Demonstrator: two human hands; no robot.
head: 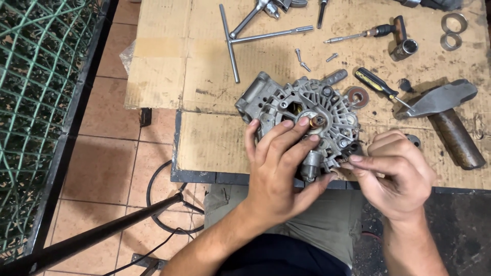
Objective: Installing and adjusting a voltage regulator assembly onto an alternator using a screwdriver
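Gripping the alternator (307, 115) at the near edge of the cardboard-covered bench (215, 138), our left hand (279, 166) spreads over its ribbed face while our right hand (396, 174) pinches something small at its right rim. We judge it half stripped: loose screws (303, 59), a washer (357, 96) and a screwdriver (381, 88) lie beyond, crowding nothing.

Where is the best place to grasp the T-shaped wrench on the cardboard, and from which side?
Probably the long bare shaft of the T-shaped wrench, taken from above: it lies flat on the cardboard with free space on its left side, while its crossbar runs toward other tools.
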